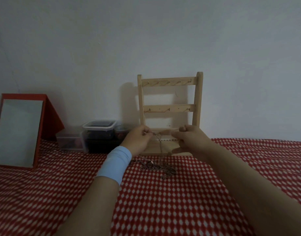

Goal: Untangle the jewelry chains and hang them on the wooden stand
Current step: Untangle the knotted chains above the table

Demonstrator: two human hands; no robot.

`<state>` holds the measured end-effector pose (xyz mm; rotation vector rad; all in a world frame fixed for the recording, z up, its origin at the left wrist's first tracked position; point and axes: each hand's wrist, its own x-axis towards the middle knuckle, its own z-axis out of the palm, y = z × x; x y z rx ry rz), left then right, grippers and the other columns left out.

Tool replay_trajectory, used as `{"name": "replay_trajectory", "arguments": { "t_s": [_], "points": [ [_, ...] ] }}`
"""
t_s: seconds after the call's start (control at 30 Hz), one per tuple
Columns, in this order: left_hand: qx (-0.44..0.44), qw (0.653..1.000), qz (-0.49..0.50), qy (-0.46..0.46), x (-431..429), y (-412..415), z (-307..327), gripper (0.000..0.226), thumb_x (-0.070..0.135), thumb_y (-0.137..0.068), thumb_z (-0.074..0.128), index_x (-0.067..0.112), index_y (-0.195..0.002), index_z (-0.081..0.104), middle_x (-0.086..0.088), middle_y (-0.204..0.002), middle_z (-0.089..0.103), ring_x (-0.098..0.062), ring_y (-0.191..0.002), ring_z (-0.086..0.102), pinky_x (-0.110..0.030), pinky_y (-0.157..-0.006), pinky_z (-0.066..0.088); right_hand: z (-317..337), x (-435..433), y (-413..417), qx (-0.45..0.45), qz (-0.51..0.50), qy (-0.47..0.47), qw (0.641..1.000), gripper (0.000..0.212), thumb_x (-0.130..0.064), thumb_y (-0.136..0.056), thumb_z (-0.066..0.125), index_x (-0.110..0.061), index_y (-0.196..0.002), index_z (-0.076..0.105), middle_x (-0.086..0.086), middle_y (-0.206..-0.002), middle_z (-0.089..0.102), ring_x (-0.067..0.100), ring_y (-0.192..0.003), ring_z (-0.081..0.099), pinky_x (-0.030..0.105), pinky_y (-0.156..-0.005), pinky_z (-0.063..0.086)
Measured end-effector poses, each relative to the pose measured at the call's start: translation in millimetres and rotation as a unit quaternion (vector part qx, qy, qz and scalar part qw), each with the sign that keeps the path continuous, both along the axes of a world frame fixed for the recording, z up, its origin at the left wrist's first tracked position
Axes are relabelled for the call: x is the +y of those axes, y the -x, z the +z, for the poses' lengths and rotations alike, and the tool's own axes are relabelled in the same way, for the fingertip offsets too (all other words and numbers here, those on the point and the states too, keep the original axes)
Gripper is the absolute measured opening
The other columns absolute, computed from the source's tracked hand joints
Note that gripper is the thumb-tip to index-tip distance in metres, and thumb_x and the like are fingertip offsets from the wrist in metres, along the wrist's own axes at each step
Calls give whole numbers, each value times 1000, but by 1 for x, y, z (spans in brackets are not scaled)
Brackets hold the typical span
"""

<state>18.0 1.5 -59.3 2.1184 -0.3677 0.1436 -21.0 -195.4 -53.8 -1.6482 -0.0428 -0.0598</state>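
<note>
Centre of frame, before the wooden stand (169, 83): left grip (137, 140) and right grip (189, 136) both pinching a chain (159, 142), above the tangled pile (156, 167).

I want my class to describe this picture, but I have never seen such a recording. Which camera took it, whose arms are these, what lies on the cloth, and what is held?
There is no machine here. A person wears one camera on the head, so you look forward and down along their own two arms. The left hand, above a light blue wristband, pinches a thin chain that hangs down towards a tangled pile of chains on the red and white cloth. The right hand is curled close by; whether it also grips the chain is too blurred to tell. Behind the hands a wooden stand with rows of small hooks stands by the wall. To the left are clear plastic boxes and a red-framed board.
</note>
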Motion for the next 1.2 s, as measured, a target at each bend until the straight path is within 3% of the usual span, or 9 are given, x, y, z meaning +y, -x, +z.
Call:
{"name": "replay_trajectory", "arguments": {
  "t_s": [0.07,0.2,0.3,0.4,0.5,0.63,0.83,1.07,1.2],
  "points": [
    [-24,998,-1,-63,-1,-1,-4,11,24,-99,51,23,-92,60,2,-93,61,-16,-89,58,-27,-72,43,-3,0,-2,-4,-18,27,999,29,-8,-98,62,-17,-81,40,1,-70,38,13,-52,37,30,-52,50],
    [-13,991,11,-134,0,-3,-14,14,21,-98,51,20,-103,63,1,-105,59,-13,-91,55,-25,-79,44,-9,0,-6,-29,-63,123,990,10,-9,-96,63,-14,-98,55,3,-89,56,14,-68,48,25,-58,44],
    [-11,986,-12,-168,-2,-1,-17,26,10,-93,53,24,-115,58,3,-114,53,-16,-104,55,-22,-85,43,-14,0,-8,-51,-53,245,967,37,-12,-91,69,-19,-125,55,0,-120,58,13,-99,58,19,-70,47],
    [-46,983,-26,-178,-8,4,-12,26,5,-88,59,23,-106,63,7,-105,55,-13,-102,56,-18,-85,42,-15,2,-6,-113,-36,416,902,28,-12,-87,72,-30,-108,68,-10,-121,60,11,-117,55,27,-97,48],
    [-6,973,-83,-213,-13,13,-8,11,19,-85,72,21,-96,72,13,-88,63,-5,-86,60,-14,-73,43,-16,4,-3,-105,-10,525,845,18,-20,-89,72,-38,-88,75,-18,-107,66,5,-105,59,29,-100,49],
    [43,946,-108,-302,-14,14,-17,30,34,-78,80,20,-104,75,9,-95,68,-10,-92,62,-21,-85,49,-25,6,-2,-59,78,554,827,13,-31,-89,73,-33,-100,81,-21,-92,72,-3,-86,63,20,-85,53],
    [48,936,-118,-329,-3,9,-11,25,28,-82,78,20,-105,77,8,-111,71,-5,-99,62,-18,-92,46,-27,1,-5,-70,35,627,775,17,-42,-94,67,-28,-94,78,-13,-87,69,4,-79,61,21,-69,49],
    [31,951,-110,-287,5,3,-15,15,24,-87,72,17,-98,79,6,-103,74,-6,-94,63,-24,-95,49,-24,-3,-1,-48,-46,633,772,24,-40,-102,42,-21,-95,53,1,-98,61,19,-86,56,34,-81,48],
    [14,975,-68,-210,4,0,-17,22,31,-95,59,14,-88,71,-2,-96,69,-16,-90,63,-34,-89,50,-18,-1,2,-36,-65,646,760,31,-42,-101,42,-19,-106,61,3,-110,66,21,-95,61,35,-81,49]
  ]
}}
